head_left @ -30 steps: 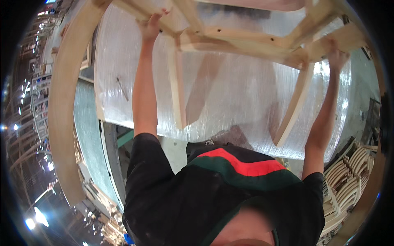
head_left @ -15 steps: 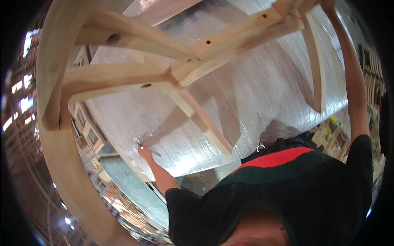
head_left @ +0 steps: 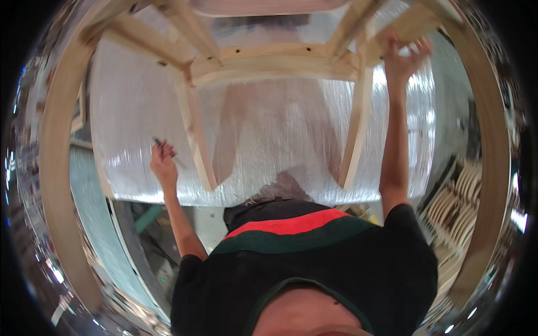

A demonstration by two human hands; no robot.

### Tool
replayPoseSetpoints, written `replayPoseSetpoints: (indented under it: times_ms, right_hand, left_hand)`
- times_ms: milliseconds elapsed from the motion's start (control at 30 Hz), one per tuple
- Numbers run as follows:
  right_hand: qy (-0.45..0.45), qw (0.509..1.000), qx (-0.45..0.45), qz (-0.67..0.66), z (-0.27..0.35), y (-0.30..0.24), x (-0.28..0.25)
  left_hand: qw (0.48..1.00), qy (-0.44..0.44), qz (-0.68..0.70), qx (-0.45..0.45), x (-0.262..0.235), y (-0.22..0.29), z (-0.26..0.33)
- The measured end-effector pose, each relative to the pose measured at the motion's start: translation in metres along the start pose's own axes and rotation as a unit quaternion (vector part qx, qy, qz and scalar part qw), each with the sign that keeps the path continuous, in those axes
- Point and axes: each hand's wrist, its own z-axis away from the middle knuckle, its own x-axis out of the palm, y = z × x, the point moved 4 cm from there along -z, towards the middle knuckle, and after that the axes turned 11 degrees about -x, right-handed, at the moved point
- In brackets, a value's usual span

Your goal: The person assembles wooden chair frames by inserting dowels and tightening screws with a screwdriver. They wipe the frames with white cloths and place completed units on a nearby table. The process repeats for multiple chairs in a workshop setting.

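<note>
A pale wooden chair frame (head_left: 274, 68) with drilled holes stands over a surface wrapped in clear plastic film (head_left: 269, 134). Two of its legs point toward me, and long curved members sweep down both sides of the view. Near the left leg (head_left: 194, 131), my left hand (head_left: 163, 162) is closed around a small dark pen-like tool (head_left: 157, 142), too small to name for sure. Raised at the frame's right rail (head_left: 386, 47), my right hand (head_left: 404, 63) has its fingers spread and holds nothing; whether it touches the wood I cannot tell.
Several curved wooden parts (head_left: 460, 193) are stacked at the lower right. A long grey-green surface (head_left: 98, 210) runs along the left side. A reddish-brown panel (head_left: 269, 7) lies beyond the frame, and concrete floor (head_left: 451, 89) shows at the right.
The view has swung round, so the chair frame now sits level and centred. My right hand has come off the frame's far right corner and its fingers have opened. The left still holds the tool.
</note>
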Motion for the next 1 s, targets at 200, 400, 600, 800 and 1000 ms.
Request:
replayPoseSetpoints:
  times_ms: [200, 400, 600, 800, 1000]
  right_hand:
    - [-0.297, 0.893, 0.073, -0.331, 0.072, -0.178, -0.057]
    - [-0.44, 0.855, 0.032, -0.274, 0.129, -0.198, -0.062]
    - [-0.38, 0.858, 0.124, -0.323, 0.115, -0.169, -0.089]
    - [-0.387, 0.881, 0.115, -0.248, 0.09, -0.133, -0.089]
    - [-0.169, 0.956, 0.15, -0.186, 0.041, -0.078, -0.124]
  left_hand:
    - [0.974, -0.218, 0.048, 0.047, 0.101, 0.129, 0.092]
    - [0.934, -0.329, 0.06, 0.122, 0.178, 0.154, 0.122]
    - [0.924, -0.337, 0.125, 0.132, 0.222, 0.131, 0.125]
    - [0.905, -0.388, 0.078, 0.157, 0.262, 0.125, 0.128]
    - [0.932, -0.302, -0.059, 0.194, 0.283, 0.088, 0.129]
